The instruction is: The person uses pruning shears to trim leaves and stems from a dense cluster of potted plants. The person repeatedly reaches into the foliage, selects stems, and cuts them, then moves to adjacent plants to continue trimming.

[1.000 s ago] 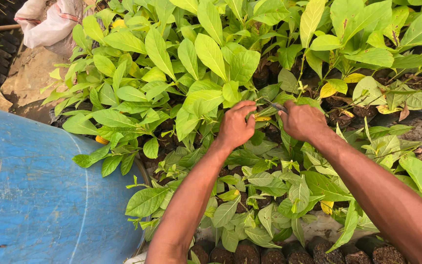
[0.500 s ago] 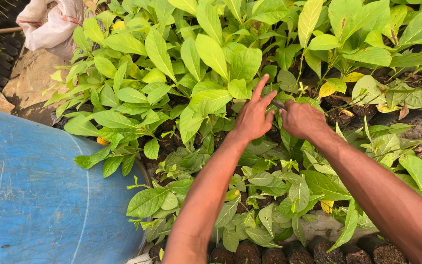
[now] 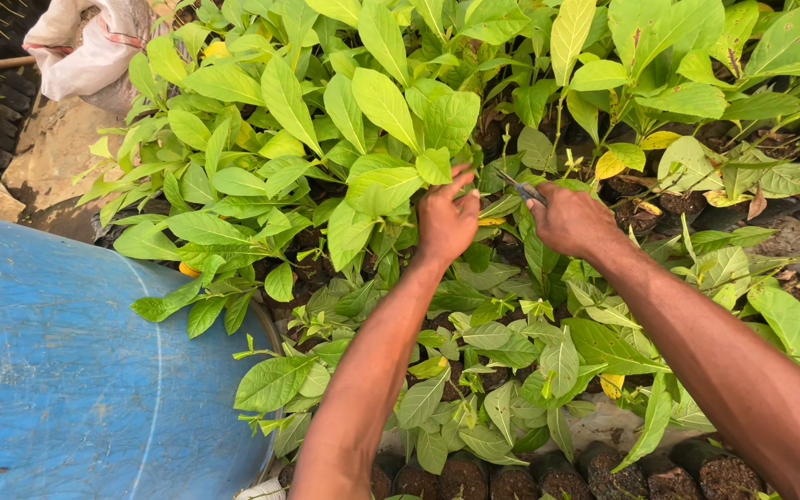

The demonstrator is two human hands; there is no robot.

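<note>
Two hands working among potted green seedlings.
The left hand (image 3: pixel 446 220) is parting leaves (image 3: pixel 391 185), fingers loose; the right hand (image 3: pixel 571 220) is gripping small snips (image 3: pixel 522 188).

A crumpled whitish sack (image 3: pixel 85 46) lies at the upper left corner, beyond the seedlings' leaves.

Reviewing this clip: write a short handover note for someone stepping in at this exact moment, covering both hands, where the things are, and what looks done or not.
Left hand: among the seedling leaves, fingers curled around foliage at the middle of the bed; whether it grips a stem is hidden.
Right hand: closed on a small metal cutting tool, its tip pointing toward the left hand.
Things: seedlings in dark soil-filled bags fill the bed; a blue drum stands at the left; a white sack lies at the far left.
Done: no cut pieces can be seen.
Left: a few yellowed leaves remain on the plants.
</note>
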